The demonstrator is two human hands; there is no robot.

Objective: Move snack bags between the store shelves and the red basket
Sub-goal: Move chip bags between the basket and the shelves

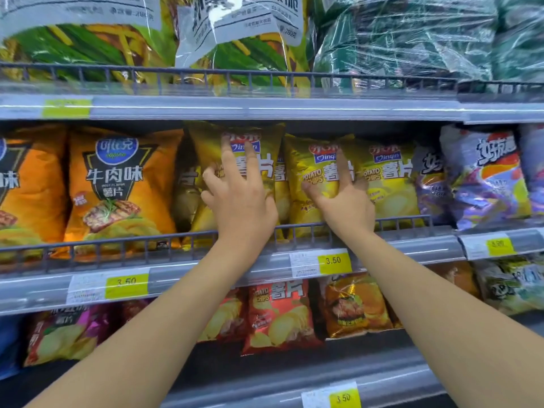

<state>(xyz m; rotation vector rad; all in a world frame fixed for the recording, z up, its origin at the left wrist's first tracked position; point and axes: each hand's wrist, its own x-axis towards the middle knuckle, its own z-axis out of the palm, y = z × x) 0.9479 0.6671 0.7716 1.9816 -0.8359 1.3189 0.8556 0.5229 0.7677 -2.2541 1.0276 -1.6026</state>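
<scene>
Several yellow potato chip bags stand in a row on the middle shelf behind a wire rail (pixel 406 221). My left hand (pixel 240 198) lies flat on the front of the leftmost yellow bag (pixel 212 142), fingers spread; that bag sits tilted, its top up against the shelf above. My right hand (pixel 346 201) rests on the neighbouring yellow bag (pixel 309 169), thumb and forefinger spread on its face, with the other fingers at the seam to a third yellow bag (pixel 391 178). No red basket is in view.
Orange beef-flavour chip bags (pixel 117 187) fill the shelf to the left, purple bags (pixel 485 178) the right. Large green bags (pixel 241 45) sit on the shelf above. Red and orange chip bags (pixel 279 313) lie below. Yellow 3.50 price tags (pixel 334 262) line the shelf edges.
</scene>
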